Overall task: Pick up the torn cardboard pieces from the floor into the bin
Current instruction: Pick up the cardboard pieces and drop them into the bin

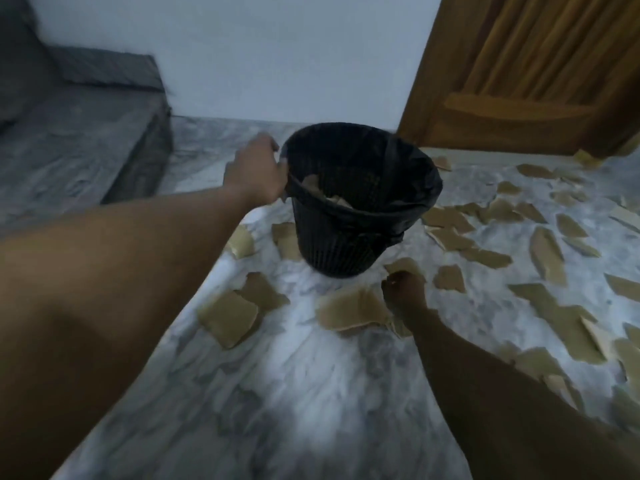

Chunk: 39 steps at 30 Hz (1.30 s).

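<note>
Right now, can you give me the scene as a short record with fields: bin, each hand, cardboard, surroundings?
bin: black bin with a black liner, upright on the marble floor
in the bin: a few cardboard pieces
left hand: grips the bin's rim
right hand: low by the floor, fingers curled at a cardboard piece; grip unclear
loose cardboard: many torn pieces around the bin, most to its right
surroundings: grey mattress left, wooden door right
</note>
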Motion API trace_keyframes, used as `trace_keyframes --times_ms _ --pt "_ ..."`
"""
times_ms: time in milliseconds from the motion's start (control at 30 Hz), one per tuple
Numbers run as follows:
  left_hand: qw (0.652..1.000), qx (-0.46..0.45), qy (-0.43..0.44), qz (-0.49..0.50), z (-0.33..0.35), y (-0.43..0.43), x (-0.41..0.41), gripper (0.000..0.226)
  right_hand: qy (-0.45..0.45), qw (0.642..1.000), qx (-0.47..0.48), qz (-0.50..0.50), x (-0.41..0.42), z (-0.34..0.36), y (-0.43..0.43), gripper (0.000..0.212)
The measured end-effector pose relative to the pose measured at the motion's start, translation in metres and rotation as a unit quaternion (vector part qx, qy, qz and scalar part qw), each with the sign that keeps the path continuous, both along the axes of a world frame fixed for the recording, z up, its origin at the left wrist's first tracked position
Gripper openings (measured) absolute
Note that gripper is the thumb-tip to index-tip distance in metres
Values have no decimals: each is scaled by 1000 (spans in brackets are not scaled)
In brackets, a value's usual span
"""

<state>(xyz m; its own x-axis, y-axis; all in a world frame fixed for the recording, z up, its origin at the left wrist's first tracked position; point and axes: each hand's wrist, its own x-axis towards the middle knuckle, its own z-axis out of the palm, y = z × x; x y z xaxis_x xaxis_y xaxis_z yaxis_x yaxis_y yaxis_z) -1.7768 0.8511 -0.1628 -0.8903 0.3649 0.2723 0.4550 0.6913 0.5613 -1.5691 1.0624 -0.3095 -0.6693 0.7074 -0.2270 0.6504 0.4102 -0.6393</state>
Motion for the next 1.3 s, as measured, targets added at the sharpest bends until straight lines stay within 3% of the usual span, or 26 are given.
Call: trace_keyframes --times_ms 33,100,200,267,367,400,467,533,633,733,933,1067,1133,1300 --pt "999 -25 -23 7 -14 -13 1 41 -9 999 25 45 3 -15 -4 12" --pt "990 -101 -98 27 -61 -40 7 45 -38 987 78 137 6 -37 -12 38" --pt "942 -258 -212 45 -141 -62 40 53 -85 959 100 252 3 -49 -14 63" --pt "920 -295 -244 89 -182 -77 59 54 -110 936 101 318 -5 -46 -7 76" --pt "897 -352 -259 57 -223 -105 64 78 -123 920 87 363 -15 -48 1 90" --pt "899 -369 -233 36 -236 -112 61 85 -129 917 75 369 -15 -52 0 95" --pt "901 -406 -142 52 -250 -123 55 75 -147 913 48 376 -15 -62 -8 105" --pt "910 -379 -147 80 -238 -127 55 72 -149 914 45 374 -19 -68 -18 112" --pt "873 -456 -177 -6 -220 -131 60 97 -186 899 85 388 -31 -58 -35 113" --pt "903 -362 -231 -21 -197 -134 60 108 -219 889 118 384 -37 -50 -49 95" --pt "957 -164 -239 -3 -244 -125 32 108 -226 897 113 363 -37 -49 -57 103" --pt "931 -263 -251 -21 -219 -89 45 115 -211 891 157 371 -25 -42 -55 102" --pt "923 -260 -284 3 -210 -75 44 129 -241 886 172 357 -23 -32 -46 97" --pt "897 -301 -323 -21 -205 -56 37 132 -363 888 83 268 -18 -11 18 120"
